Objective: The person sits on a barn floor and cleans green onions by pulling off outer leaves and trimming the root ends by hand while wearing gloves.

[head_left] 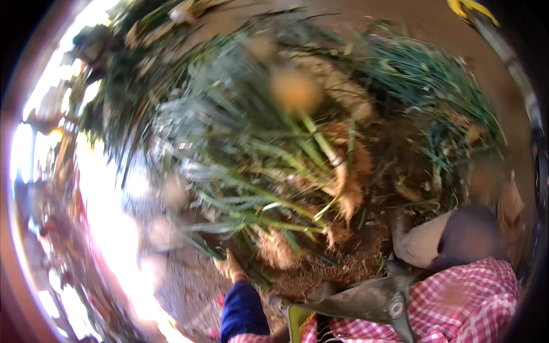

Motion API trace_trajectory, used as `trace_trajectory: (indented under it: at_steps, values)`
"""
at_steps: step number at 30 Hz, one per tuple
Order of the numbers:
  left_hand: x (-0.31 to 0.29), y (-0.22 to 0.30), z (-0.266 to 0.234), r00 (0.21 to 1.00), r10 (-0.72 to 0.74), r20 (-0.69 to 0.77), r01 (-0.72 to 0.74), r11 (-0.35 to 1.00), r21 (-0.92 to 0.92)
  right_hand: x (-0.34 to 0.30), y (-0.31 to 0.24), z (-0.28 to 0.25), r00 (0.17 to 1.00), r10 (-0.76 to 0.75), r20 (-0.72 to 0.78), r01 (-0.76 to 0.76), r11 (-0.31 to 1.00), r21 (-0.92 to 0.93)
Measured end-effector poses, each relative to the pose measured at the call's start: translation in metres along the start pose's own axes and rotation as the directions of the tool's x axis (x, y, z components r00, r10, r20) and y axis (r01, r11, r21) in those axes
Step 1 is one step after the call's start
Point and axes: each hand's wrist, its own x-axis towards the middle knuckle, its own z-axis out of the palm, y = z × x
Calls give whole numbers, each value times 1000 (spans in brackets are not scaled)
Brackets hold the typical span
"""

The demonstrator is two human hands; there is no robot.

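Observation:
My left hand (230, 267), in a dark blue sleeve (245, 308), is at the lower left edge of a large heap of green onions (246, 166). Its fingers look curled round the tips of some long green leaves (205, 244), though they are small and partly blurred. The heap has long leaves, pale stems and tan fibrous roots (279, 248), with the roots toward the lower right. My right hand is not in view.
More green onions (426, 86) lie at the far right, and a darker leafy pile (123, 86) rises at the far left. Brown root litter (343, 266) covers the ground before me. A pink checked cloth (457, 300) and an olive-green piece with a round stud (372, 300) are close to me.

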Motion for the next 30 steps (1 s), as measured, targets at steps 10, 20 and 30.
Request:
trace_trajectory:
  at_steps: [10, 20, 30]
  values:
    - [92, -61, 28, 785, -456, 419, 587, 765, -267, -9, 12, 14, 983, -59, -172, 88, 983, 163]
    - [138, 39, -177, 908, 40, 417, 316, 590, -743, -39, 24, 1, 957, -105, -270, 164, 965, 207]
    - [28, 366, -371, 742, 667, 65, -620, 720, -311, -89, 75, -20, 905, -229, -358, 331, 909, 255]
